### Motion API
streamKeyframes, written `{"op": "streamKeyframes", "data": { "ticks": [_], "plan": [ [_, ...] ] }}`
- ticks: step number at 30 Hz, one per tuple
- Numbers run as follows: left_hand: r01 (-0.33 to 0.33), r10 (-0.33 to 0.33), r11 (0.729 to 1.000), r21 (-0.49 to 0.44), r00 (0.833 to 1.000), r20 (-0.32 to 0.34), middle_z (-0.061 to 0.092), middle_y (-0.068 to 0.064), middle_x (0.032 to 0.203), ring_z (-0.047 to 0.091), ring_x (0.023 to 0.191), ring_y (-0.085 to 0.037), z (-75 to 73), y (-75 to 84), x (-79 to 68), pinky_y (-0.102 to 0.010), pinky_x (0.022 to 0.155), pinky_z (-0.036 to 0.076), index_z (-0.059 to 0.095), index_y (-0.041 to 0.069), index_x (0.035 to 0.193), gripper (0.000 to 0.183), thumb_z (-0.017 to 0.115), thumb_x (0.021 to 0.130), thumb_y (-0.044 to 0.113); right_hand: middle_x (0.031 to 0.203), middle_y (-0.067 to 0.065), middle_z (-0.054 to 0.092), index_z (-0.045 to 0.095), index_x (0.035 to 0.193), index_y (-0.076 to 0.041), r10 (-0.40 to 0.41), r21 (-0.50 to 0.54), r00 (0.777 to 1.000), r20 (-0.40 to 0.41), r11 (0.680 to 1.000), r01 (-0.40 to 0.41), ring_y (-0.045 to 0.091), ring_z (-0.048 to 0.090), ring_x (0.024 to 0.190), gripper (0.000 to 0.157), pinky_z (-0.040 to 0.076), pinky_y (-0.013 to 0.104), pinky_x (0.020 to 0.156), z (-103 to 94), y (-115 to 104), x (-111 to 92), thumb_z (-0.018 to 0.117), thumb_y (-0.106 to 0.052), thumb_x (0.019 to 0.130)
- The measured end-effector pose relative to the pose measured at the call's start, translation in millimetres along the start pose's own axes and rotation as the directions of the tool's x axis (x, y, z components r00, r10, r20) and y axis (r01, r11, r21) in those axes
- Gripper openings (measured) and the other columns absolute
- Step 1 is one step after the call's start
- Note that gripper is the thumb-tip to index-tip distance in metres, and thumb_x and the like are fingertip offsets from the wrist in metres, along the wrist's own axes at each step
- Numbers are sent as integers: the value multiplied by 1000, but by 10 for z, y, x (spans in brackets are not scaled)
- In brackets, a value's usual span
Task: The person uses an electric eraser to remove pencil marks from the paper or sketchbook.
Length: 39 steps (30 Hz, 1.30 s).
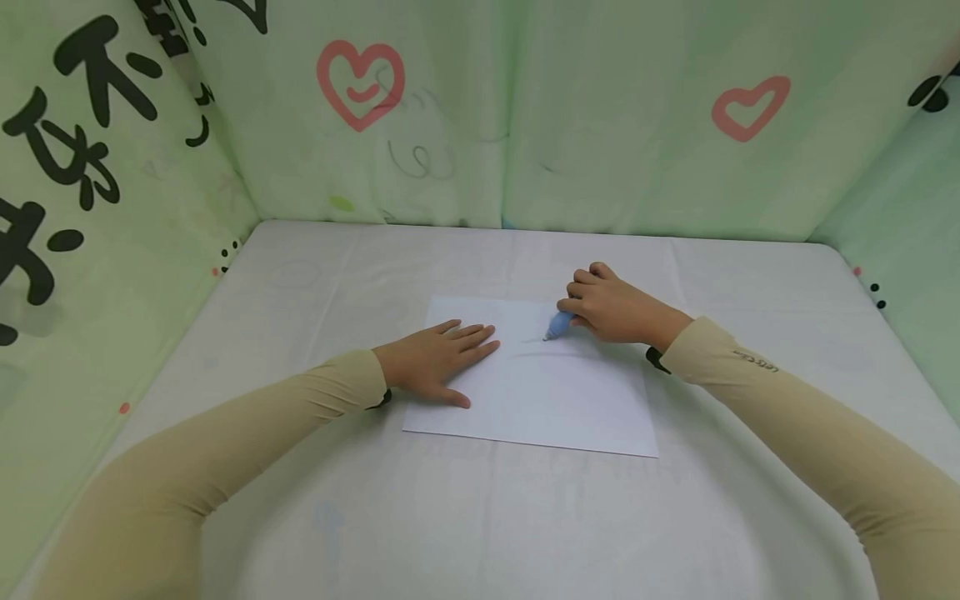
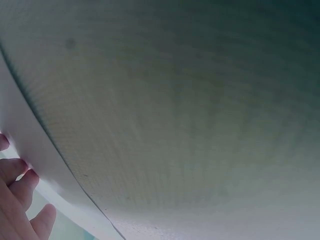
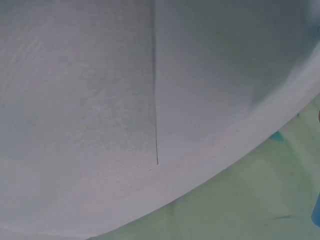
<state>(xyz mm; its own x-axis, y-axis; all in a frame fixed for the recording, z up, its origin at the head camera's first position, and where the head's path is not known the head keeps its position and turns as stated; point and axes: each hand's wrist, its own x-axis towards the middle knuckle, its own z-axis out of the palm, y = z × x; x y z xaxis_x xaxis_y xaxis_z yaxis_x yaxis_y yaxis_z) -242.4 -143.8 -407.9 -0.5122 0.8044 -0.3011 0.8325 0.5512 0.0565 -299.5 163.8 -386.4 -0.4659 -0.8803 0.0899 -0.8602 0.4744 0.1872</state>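
A white sheet of paper [image 1: 517,408] lies flat on the table. My left hand [image 1: 442,358] rests on its left part with the fingers spread and straight; some of these fingers [image 2: 22,187] show in the left wrist view. My right hand [image 1: 611,304] grips a blue, fat-bodied pen [image 1: 558,325] with a narrow tip. The pen leans, its tip down at the sheet's upper right part, close to faint grey streaks. The hand hides the pen's upper part. At the right wrist view's edge, a bit of something blue [image 3: 316,215] appears.
A white cloth covers the table [image 1: 337,500]. Green curtains [image 1: 600,125] with hearts and black characters stand along the back and both sides. The paper's edge [image 3: 156,125] crosses the right wrist view.
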Motion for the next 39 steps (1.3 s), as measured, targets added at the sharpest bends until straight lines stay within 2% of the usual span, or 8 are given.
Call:
{"op": "streamKeyframes", "data": {
  "ticks": [18, 26, 33, 39],
  "plan": [
    [4, -4, 1000, 5, 1000, 7, 7, -9, 160, 11, 148, -23, -4, -1, 3, -44, 120, 11, 7, 13, 153, 90, 43, 89, 65, 87, 8, 60, 63, 99, -8, 3, 10, 1000, 14, 1000, -4, 24, 45, 85, 17, 34, 42, 83, -7, -7, 36, 69, -15, 84],
    [7, -7, 1000, -3, 1000, 12, 7, -9, 160, 11, 148, -24, 1, -1, 5, -44, 120, 11, 7, 13, 153, 90, 42, 88, 65, 87, 9, 60, 63, 97, -8, 8, -24, 1000, -23, 1000, -8, 24, 44, 84, 16, 35, 42, 82, 13, -22, 57, 70, -15, 84],
    [3, -3, 1000, -8, 1000, 7, 7, -9, 160, 11, 148, -23, -1, 3, 1, -44, 120, 10, 8, 13, 153, 90, 43, 89, 65, 88, 9, 61, 64, 99, -8, 14, 2, 1000, -6, 1000, -14, 24, 45, 85, 17, 34, 42, 82, 32, -24, 45, 69, -14, 84],
    [-2, 2, 1000, -2, 1000, -1, 8, -9, 160, 11, 148, -23, 8, -7, 4, -44, 120, 11, 8, 13, 153, 90, 43, 88, 65, 87, 9, 61, 64, 99, -8, 16, -4, 999, -30, 1000, -16, 24, 45, 85, 17, 35, 42, 83, 40, -12, 43, 70, -13, 83]
  ]
}}
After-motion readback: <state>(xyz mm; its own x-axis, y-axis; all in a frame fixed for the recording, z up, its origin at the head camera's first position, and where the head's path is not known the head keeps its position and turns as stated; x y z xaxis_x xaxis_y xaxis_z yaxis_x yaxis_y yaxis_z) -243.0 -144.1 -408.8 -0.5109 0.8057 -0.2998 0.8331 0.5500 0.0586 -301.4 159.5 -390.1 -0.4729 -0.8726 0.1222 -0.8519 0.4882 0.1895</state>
